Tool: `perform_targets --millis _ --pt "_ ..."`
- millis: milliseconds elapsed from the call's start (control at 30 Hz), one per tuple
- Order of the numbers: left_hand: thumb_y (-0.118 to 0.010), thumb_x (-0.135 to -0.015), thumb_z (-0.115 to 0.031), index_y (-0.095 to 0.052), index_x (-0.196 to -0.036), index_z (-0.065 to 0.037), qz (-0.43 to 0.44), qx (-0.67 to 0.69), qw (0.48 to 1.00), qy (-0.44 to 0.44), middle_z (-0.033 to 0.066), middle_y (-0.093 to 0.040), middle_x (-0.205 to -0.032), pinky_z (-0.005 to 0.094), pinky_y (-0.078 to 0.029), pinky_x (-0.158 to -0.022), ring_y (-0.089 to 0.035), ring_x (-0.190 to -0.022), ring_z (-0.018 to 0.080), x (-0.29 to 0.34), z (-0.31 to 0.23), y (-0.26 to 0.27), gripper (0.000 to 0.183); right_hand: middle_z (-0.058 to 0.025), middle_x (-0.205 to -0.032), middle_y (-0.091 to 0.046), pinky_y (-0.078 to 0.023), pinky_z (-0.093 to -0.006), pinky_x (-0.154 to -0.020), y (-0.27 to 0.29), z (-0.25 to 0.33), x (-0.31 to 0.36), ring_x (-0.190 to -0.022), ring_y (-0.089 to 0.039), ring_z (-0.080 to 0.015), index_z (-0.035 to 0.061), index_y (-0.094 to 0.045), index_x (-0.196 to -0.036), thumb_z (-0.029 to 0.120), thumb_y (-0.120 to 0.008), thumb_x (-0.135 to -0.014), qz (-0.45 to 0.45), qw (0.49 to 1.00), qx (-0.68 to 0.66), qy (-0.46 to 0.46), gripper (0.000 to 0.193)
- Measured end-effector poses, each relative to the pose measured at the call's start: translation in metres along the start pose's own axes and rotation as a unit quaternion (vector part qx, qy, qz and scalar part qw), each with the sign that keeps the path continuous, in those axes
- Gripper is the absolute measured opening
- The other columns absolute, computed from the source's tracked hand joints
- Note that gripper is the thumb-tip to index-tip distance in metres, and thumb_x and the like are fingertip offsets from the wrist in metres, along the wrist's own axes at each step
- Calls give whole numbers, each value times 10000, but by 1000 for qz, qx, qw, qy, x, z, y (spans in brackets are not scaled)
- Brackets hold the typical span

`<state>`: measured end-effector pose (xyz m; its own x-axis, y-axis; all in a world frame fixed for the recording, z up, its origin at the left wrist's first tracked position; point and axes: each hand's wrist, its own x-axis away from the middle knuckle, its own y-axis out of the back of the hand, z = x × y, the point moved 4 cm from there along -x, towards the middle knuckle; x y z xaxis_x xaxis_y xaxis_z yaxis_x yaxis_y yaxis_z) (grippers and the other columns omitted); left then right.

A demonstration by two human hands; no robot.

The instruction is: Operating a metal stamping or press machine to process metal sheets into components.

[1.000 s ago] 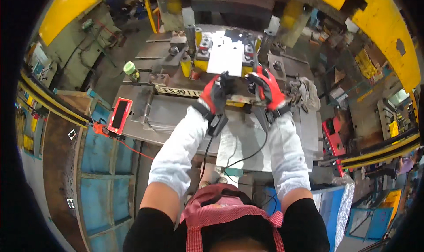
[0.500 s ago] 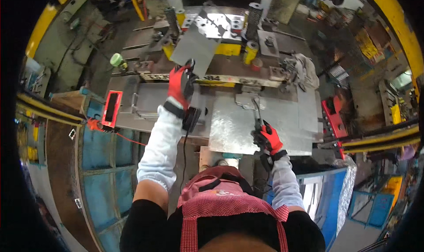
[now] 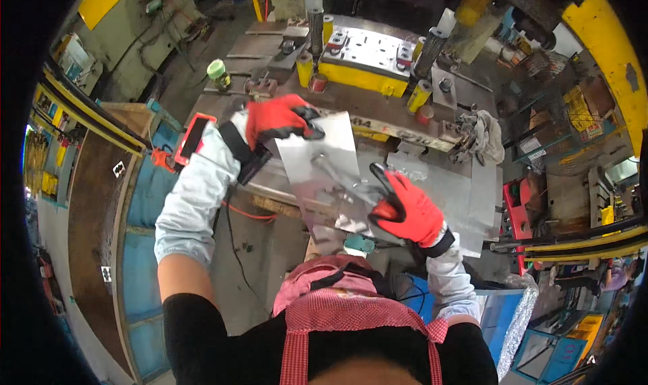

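Note:
My left hand (image 3: 280,120), in a red and black glove, grips a flat grey metal sheet (image 3: 327,142) by its far left edge. The sheet slants down towards my body, and its near end is smeared by motion. On its right side is my right hand (image 3: 410,209), gloved the same way, closed around a thin metal rod-like tool (image 3: 337,175). That rod reaches left across the sheet, blurred; its exact kind cannot be made out. Under and right of my right hand lies a larger shiny metal sheet (image 3: 452,202) on the work surface.
Beyond the hands stands a press die (image 3: 371,50) with a yellow base and upright posts. A rag (image 3: 482,135) lies right of it. A red-framed box (image 3: 196,138) sits left, a red control box (image 3: 518,206) right. Yellow-black bars (image 3: 587,243) flank the workplace.
My left hand has drawn the metal sheet back from the die towards me. My right hand has moved up and its tool now crosses the sheet. The view has shifted.

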<state>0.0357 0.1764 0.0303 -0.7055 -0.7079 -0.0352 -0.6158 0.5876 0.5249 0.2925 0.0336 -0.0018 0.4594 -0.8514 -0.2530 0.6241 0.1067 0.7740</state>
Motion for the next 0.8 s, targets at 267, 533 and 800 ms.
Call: perform_targets --millis 267,533,800 --pt "-544 -765 -200 -439 -1173 -11 35 317 947 -35 116 -543 -1097 357 -384 -887 -533 -998 229 -14 109 0 462 -73 -929 -562 -424 -210 -597 -18 -35 32 -720 -530 -101 29 -263 -1320 91 -590 -698 38 794 -564 -225 706" --pt "-385 -873 -418 -373 -1236 -20 110 661 739 66 151 -527 -1126 406 -434 -835 -555 -967 265 -32 57 -112 539 -57 -991 -538 -439 -254 -650 39 -117 -107 -762 -518 -126 57 -473 -1172 36 -489 -812 -97 972 -176 120 361" --pt "-367 -877 -276 -465 -1125 39 -174 707 684 -43 185 -582 -982 434 -451 -832 -585 -876 318 -107 96 -107 412 -32 -887 -554 -422 -230 -670 33 -152 -183 -751 -509 -95 73 -514 -1112 45 -504 -780 50 956 -262 121 333"
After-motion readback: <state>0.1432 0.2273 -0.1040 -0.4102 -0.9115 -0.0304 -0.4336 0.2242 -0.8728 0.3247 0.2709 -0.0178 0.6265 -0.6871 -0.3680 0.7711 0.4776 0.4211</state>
